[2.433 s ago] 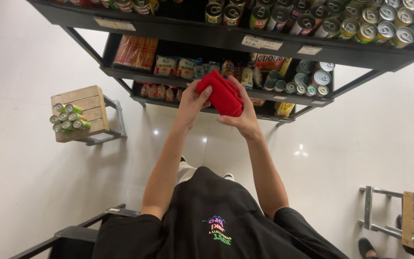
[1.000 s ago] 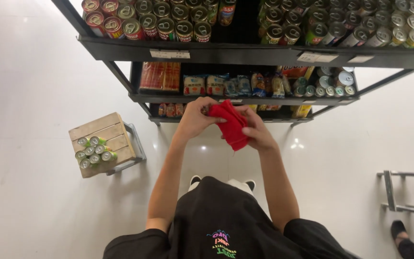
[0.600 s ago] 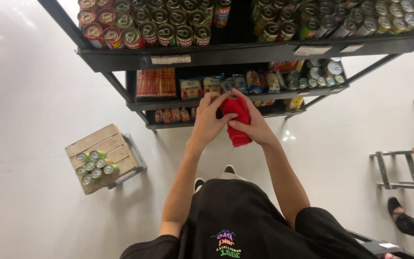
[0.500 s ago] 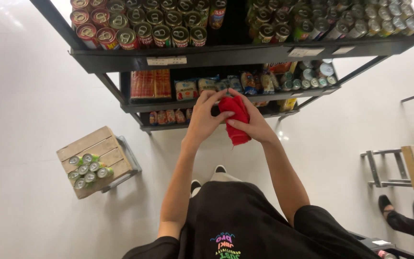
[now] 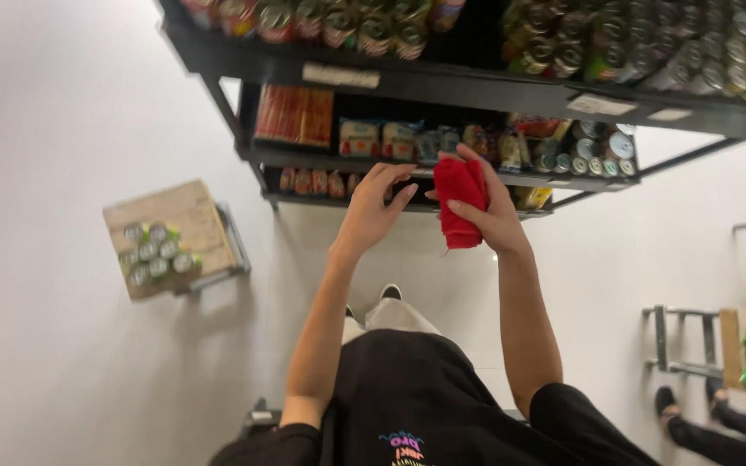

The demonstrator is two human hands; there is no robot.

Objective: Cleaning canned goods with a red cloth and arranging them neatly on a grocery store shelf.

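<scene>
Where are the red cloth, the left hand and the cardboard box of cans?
red cloth (image 5: 459, 200), head view, middle of the bunched fabric.
left hand (image 5: 371, 211), head view, back of the hand, open beside the cloth.
cardboard box of cans (image 5: 185, 216), head view, bare cardboard top.

Bright, even indoor light fills the scene, and the pale floor (image 5: 62, 103) reflects it so strongly that its left part looks washed out, almost without texture. Soft, faint shadows lie beneath the wooden crate (image 5: 170, 237) on the left and under the dark shelf unit (image 5: 442, 82), with no hard edges. The interior of the shelves is dim; the cans (image 5: 347, 22) on the far shelf catch small glints on their lids. Motion blur softens the whole picture, and the cans and packets are smeared. The wide lens bends the shelf lines toward the edges. The red cloth (image 5: 459, 203) shows saturated colour with little fold detail.
</scene>
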